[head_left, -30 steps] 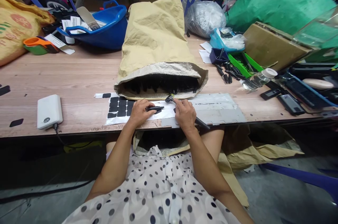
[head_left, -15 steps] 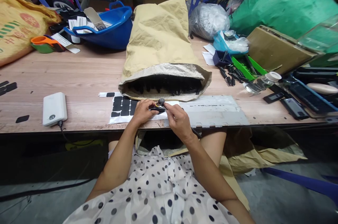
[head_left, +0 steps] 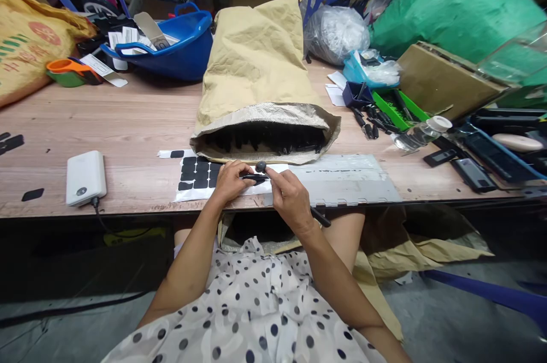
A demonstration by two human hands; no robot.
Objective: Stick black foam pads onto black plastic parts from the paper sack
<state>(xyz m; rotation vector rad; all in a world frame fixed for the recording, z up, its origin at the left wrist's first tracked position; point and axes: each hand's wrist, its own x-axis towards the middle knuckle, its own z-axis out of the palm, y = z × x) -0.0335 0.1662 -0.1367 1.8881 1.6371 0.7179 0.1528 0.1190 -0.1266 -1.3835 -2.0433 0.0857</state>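
Observation:
My left hand (head_left: 229,182) is closed on a small flat black part (head_left: 255,178), held just above a white sheet of black pads (head_left: 197,175) near the table's front edge. My right hand (head_left: 290,196) grips a thin black tool (head_left: 319,217) whose round tip (head_left: 260,166) touches the black part; the tool's tail sticks out past my wrist. Right behind both hands lies a tan paper sack (head_left: 260,78) on its side, its open mouth showing several black parts inside.
A grey flat panel (head_left: 350,180) lies right of my hands. A white power bank (head_left: 86,177) with a cable sits at the left. A blue basin (head_left: 171,44) stands at the back left. Green tray, plastic bottle (head_left: 421,133) and black parts crowd the right side.
My right hand moved left and brought the tool's tip from near the sack's mouth onto the black part in my left hand. Both hands have stayed almost still for the last half second.

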